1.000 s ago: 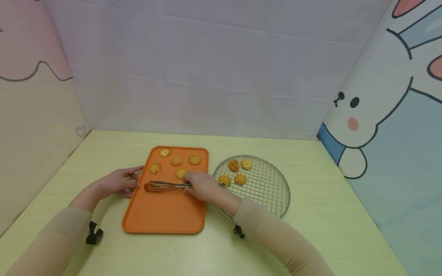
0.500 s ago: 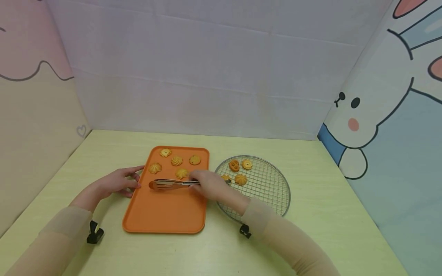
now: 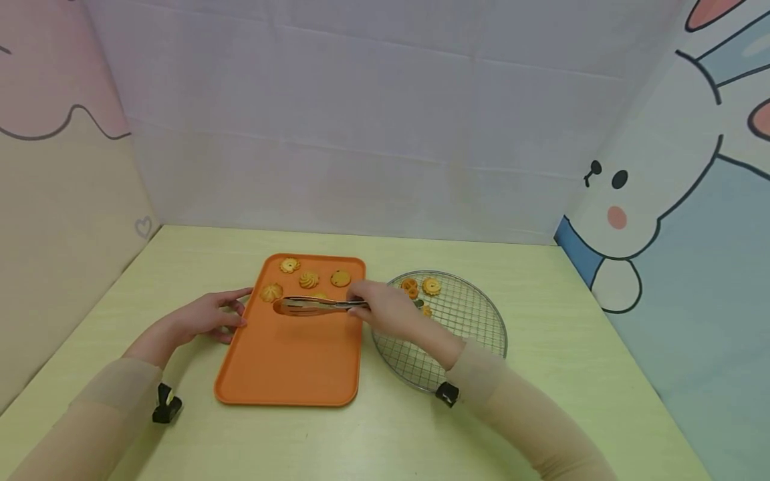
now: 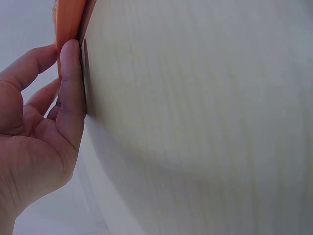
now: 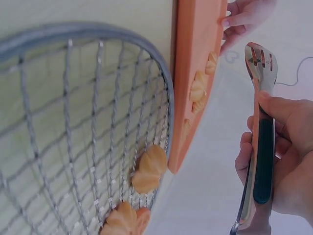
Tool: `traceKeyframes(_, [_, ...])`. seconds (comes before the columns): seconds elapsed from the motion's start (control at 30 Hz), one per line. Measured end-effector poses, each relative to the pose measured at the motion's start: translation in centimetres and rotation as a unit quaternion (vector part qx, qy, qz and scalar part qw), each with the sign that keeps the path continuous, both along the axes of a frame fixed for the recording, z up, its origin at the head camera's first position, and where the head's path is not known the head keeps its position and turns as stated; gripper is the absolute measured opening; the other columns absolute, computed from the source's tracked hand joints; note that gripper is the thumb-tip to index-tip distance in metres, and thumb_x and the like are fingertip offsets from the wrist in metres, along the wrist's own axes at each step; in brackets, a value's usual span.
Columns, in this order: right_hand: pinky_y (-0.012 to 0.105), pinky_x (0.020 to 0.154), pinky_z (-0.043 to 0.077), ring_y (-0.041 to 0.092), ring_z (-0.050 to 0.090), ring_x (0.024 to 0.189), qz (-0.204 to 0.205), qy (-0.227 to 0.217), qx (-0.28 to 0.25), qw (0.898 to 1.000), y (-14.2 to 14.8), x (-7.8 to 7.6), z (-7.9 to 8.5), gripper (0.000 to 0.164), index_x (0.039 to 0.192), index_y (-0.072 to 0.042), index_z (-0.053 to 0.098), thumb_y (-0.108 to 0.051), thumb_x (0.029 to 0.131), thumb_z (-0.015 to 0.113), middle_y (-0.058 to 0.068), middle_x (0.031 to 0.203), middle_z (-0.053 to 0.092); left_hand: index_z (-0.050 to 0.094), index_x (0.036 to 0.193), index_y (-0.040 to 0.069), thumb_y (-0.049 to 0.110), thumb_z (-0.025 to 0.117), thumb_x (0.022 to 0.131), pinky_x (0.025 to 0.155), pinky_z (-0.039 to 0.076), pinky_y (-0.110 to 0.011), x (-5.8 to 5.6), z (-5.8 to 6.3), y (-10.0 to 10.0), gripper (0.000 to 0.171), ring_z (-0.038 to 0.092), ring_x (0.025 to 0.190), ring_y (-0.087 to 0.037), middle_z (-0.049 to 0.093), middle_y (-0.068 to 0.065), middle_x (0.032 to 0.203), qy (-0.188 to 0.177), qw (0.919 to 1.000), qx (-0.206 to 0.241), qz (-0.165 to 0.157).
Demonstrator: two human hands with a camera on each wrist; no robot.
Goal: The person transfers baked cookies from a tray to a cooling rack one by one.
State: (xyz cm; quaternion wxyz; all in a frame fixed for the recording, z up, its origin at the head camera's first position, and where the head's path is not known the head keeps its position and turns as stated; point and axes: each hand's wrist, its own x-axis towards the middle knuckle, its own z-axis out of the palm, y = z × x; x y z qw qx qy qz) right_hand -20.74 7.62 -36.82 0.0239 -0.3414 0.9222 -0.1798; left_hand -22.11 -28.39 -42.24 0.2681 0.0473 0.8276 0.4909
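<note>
My right hand (image 3: pixel 388 308) grips metal tongs (image 3: pixel 315 305) with a dark green handle pad, above the right side of an orange tray (image 3: pixel 289 374). The slotted ends, close together in the right wrist view, hold nothing visible. They cover part of a cookie (image 3: pixel 319 295). Other cookies lie on the tray's far half: a star-shaped one (image 3: pixel 272 292), a swirled one (image 3: pixel 309 279), a round one (image 3: pixel 340 278) and a flower-shaped one (image 3: pixel 290 265). My left hand (image 3: pixel 207 317) touches the tray's left edge with its fingertips (image 4: pixel 71 49).
Right of the tray lies a round wire rack (image 3: pixel 475 334). It bears a pretzel-shaped cookie (image 3: pixel 410 287), a flower-shaped cookie (image 3: pixel 431 286) and ridged cookies (image 5: pixel 150 169), partly hidden by my right hand in the head view. A white sheet (image 3: pixel 361 133) stands behind the table.
My right hand and the tongs have moved to the right and slightly away from me, up off the tray's middle. The left hand has stayed at the tray's edge.
</note>
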Motion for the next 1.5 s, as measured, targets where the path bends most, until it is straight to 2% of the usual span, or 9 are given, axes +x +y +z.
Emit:
traceKeyframes(0.2, [0.023,0.060,0.045,0.007,0.054,0.073,-0.001,0.021,-0.019,1.000,1.7,0.1,1.3,0.014,0.102,-0.017,0.062,-0.027,0.093,0.061,-0.006,0.093,0.061,0.016,0.151,0.006,0.013,0.063,0.089,0.061,0.056,-0.030,0.0,-0.1,0.0,0.079,0.056,0.070,-0.014,0.041,-0.015,0.108,-0.002,1.0000,0.006,0.001])
traceKeyframes(0.5, [0.024,0.063,0.047,0.008,0.056,0.076,-0.012,0.030,-0.045,0.998,4.3,0.5,3.0,0.017,0.105,-0.014,0.063,-0.024,0.092,0.062,-0.004,0.097,0.062,0.017,0.151,0.006,0.013,0.064,0.088,0.062,0.057,-0.031,-0.3,-0.4,-0.2,0.079,0.056,0.071,-0.014,0.041,-0.015,0.108,0.003,1.0000,0.007,0.001])
traceKeyframes(0.83, [0.027,0.068,0.049,0.008,0.057,0.078,-0.046,0.035,-0.053,0.997,7.4,1.6,3.1,0.021,0.110,-0.014,0.063,-0.025,0.092,0.062,-0.003,0.100,0.064,0.018,0.150,0.002,0.008,0.062,0.088,0.060,0.057,-0.032,0.1,-0.3,0.5,0.076,0.057,0.072,-0.014,0.043,-0.014,0.106,0.018,0.9997,-0.011,0.009])
traceKeyframes(1.0, [0.031,0.070,0.051,0.012,0.060,0.084,-0.058,0.035,-0.048,0.997,8.9,2.1,3.2,0.023,0.112,-0.014,0.063,-0.026,0.092,0.061,-0.001,0.102,0.064,0.018,0.149,-0.001,0.006,0.062,0.087,0.059,0.056,-0.032,0.6,0.0,1.0,0.076,0.057,0.073,-0.016,0.045,-0.015,0.106,0.029,0.9988,-0.035,0.018])
traceKeyframes(1.13, [0.034,0.074,0.053,0.015,0.063,0.090,-0.066,0.051,-0.042,0.996,10.1,2.5,3.0,0.022,0.110,-0.014,0.063,-0.026,0.092,0.062,-0.001,0.103,0.064,0.018,0.148,-0.004,0.005,0.062,0.086,0.059,0.057,-0.033,1.1,0.5,1.5,0.076,0.057,0.074,-0.017,0.046,-0.018,0.106,0.044,0.9976,-0.048,0.024])
traceKeyframes(1.27, [0.032,0.070,0.053,0.013,0.062,0.085,-0.074,0.061,-0.046,0.994,11.4,3.1,2.7,0.018,0.105,-0.014,0.063,-0.024,0.090,0.064,-0.001,0.098,0.064,0.019,0.147,-0.005,0.005,0.063,0.086,0.059,0.057,-0.034,1.4,0.8,1.6,0.076,0.059,0.075,-0.018,0.048,-0.020,0.108,0.058,0.9967,-0.049,0.030])
traceKeyframes(1.5, [0.026,0.063,0.049,0.007,0.056,0.075,-0.097,0.072,-0.045,0.992,13.2,3.8,2.0,0.017,0.102,-0.013,0.064,-0.024,0.089,0.066,-0.003,0.093,0.062,0.018,0.148,-0.005,0.005,0.062,0.087,0.063,0.058,-0.036,1.4,0.8,1.3,0.076,0.063,0.079,-0.020,0.047,-0.025,0.113,0.070,0.9969,-0.022,0.028])
